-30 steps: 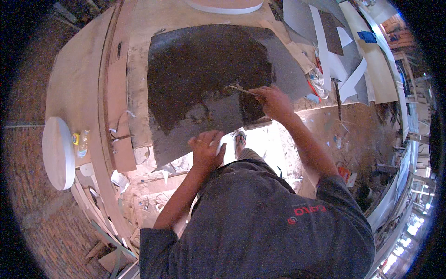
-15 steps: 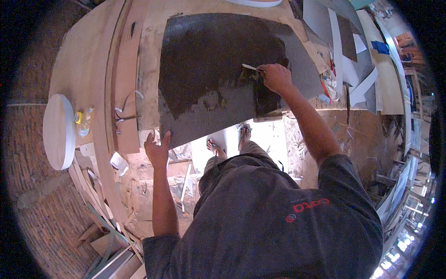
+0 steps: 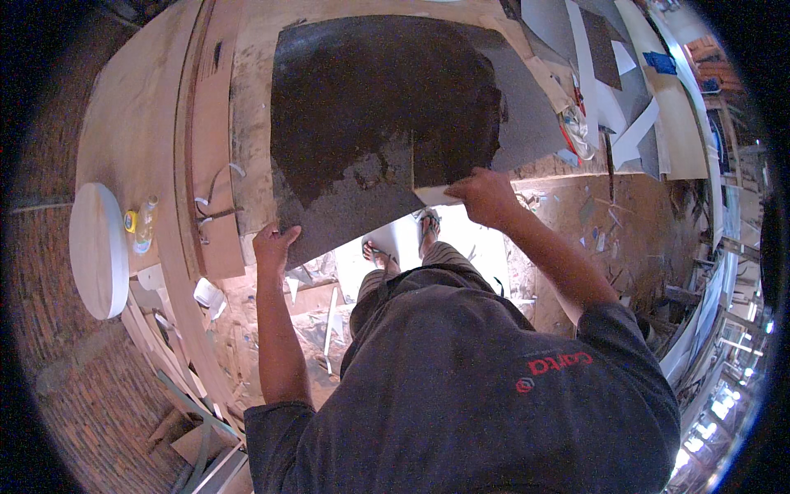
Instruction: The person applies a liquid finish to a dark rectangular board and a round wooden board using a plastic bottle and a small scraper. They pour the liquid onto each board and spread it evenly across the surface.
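A grey sheet [image 3: 341, 230] lies on the bench [image 3: 132, 99], much of it coated with a patchy dark brown layer. My left hand [image 3: 274, 247] grips the sheet's near left corner, thumb out along the edge. At the near edge, right of centre, my right hand [image 3: 485, 198] is closed on a pale flat spreader [image 3: 436, 195], whose blade is against the sheet beside a darker rectangular patch.
A white round board [image 3: 97, 251], a yellow tape measure [image 3: 130, 221] and a plastic bottle [image 3: 146, 226] are at left. At upper right lie offcuts [image 3: 634, 136], red-handled tools [image 3: 568, 132] and a blue item [image 3: 661, 62]. My sandalled feet [image 3: 428, 230] show below the bench edge.
My left hand moved left from the near edge to the sheet's corner. My right hand, with the spreader, went up the coated area and is now down at the near edge.
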`<state>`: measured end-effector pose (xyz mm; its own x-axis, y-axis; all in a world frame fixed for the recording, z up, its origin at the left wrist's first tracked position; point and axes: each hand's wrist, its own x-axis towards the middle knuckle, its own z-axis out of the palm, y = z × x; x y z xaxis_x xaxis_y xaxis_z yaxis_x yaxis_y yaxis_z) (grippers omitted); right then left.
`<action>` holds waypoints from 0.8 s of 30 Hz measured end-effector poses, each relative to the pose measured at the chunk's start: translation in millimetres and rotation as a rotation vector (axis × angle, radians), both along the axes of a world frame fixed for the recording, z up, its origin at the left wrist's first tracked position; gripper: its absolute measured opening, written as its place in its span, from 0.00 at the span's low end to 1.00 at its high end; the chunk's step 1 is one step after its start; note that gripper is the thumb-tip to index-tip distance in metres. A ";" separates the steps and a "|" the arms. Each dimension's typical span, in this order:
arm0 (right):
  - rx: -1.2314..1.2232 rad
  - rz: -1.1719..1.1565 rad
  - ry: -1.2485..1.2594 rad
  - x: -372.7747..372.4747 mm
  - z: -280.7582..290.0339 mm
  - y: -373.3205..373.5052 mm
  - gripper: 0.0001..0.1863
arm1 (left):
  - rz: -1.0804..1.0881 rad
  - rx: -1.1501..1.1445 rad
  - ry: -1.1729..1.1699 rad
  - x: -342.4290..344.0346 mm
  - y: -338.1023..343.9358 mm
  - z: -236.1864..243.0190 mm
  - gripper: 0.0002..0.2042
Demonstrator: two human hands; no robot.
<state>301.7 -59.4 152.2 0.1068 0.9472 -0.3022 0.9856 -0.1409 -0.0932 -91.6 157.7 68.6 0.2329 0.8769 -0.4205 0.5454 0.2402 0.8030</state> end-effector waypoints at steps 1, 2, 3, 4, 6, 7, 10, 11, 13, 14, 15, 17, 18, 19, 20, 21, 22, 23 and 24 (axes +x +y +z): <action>0.074 0.048 0.043 -0.2 -6.4 -13.3 0.14 | 0.000 0.005 -0.002 0.2 -1.2 1.5 0.14; -0.036 0.034 0.045 -7.7 7.4 -12.1 0.13 | 0.005 0.014 -0.002 -1.2 -1.1 1.7 0.14; -0.146 0.020 0.046 -12.6 24.2 -10.8 0.12 | 0.010 0.006 -0.057 -2.1 -1.3 1.4 0.14; -0.258 0.007 0.044 -16.0 35.6 -8.3 0.11 | 0.017 -0.004 -0.114 -4.0 -2.5 -3.0 0.14; -0.036 -0.205 0.259 1.6 30.5 -15.9 0.11 | 0.034 -0.035 -0.199 -6.9 -1.5 -14.6 0.14; -0.003 -0.379 0.372 9.8 31.4 -12.4 0.13 | 0.038 -0.061 -0.221 -11.8 0.7 -26.7 0.14; 0.135 -0.530 0.673 38.8 43.3 20.3 0.18 | 0.030 -0.077 -0.168 -27.0 0.6 -41.7 0.14; 0.182 -0.515 0.604 50.5 36.9 28.4 0.19 | 0.018 -0.076 -0.136 -26.0 0.5 -39.3 0.14; 0.296 -0.491 0.601 64.5 27.1 43.7 0.19 | 0.033 -0.141 -0.207 -19.9 -5.2 -24.6 0.15; 0.356 -0.472 0.600 65.4 27.6 52.7 0.19 | 0.044 -0.168 -0.242 -17.3 -9.1 -16.9 0.15; 0.291 -0.435 0.517 64.8 27.3 60.9 0.16 | 0.044 -0.166 -0.225 -15.9 -10.9 -13.8 0.16; 0.271 -0.372 0.302 33.6 25.9 81.0 0.15 | 0.056 -0.169 -0.189 -15.9 -13.9 -10.5 0.17; 0.261 -0.340 0.194 22.7 26.2 85.9 0.16 | 0.069 -0.162 -0.199 -15.0 -16.5 -8.9 0.17; 0.272 -0.223 0.102 20.2 13.4 84.2 0.17 | 0.079 -0.154 -0.213 -11.6 -18.9 -4.3 0.18; 0.282 -0.106 0.011 16.9 -11.2 81.0 0.19 | 0.088 -0.147 -0.225 -10.2 -19.0 -1.7 0.18; 0.292 0.018 -0.076 13.5 -25.7 82.0 0.21 | 0.062 -0.125 -0.199 -12.1 -18.0 -3.5 0.18; 0.252 -0.009 -0.050 10.1 -19.7 87.0 0.22 | 0.043 -0.101 -0.168 -15.4 -17.1 -6.9 0.18; 0.209 -0.043 -0.025 7.6 -5.0 89.2 0.22 | 0.018 -0.082 -0.137 -16.7 -17.0 -7.8 0.18; 0.165 -0.076 -0.001 6.6 3.5 91.5 0.23 | 0.028 -0.050 -0.121 -17.8 -17.5 -8.9 0.18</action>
